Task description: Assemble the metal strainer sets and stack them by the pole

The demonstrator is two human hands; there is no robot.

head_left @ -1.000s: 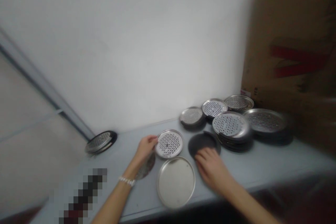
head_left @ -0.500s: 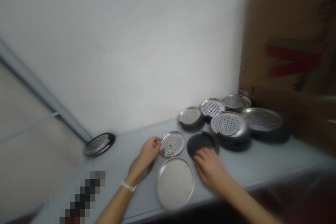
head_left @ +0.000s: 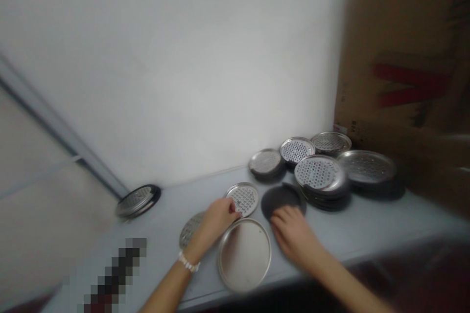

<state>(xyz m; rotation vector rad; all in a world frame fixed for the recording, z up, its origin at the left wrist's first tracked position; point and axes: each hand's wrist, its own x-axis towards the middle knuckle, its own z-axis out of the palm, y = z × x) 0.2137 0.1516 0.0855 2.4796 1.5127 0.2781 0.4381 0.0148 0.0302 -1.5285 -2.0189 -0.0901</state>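
My left hand [head_left: 218, 220] has its fingertips pinched on the lower rim of a perforated steel tray [head_left: 244, 199]. Under my left wrist lies a second perforated steel tray [head_left: 190, 230], partly hidden. My right hand [head_left: 293, 234] rests flat, fingers spread, on the near edge of a round black disc [head_left: 279, 200]. A plain, unperforated steel tray [head_left: 244, 255] lies between my hands, nearer to me. Neither hand touches it.
Several stacks of perforated steel trays [head_left: 316, 173] stand on the grey bench [head_left: 330, 227] behind my hands. A single tray on a black disc [head_left: 138, 201] sits at the far left corner. A brown cardboard box [head_left: 396, 58] stands at the right against the white wall [head_left: 183, 58].
My left hand has slid right and toward me along the perforated tray's rim, uncovering more of the tray beneath it. My right hand and the stacks stay put.
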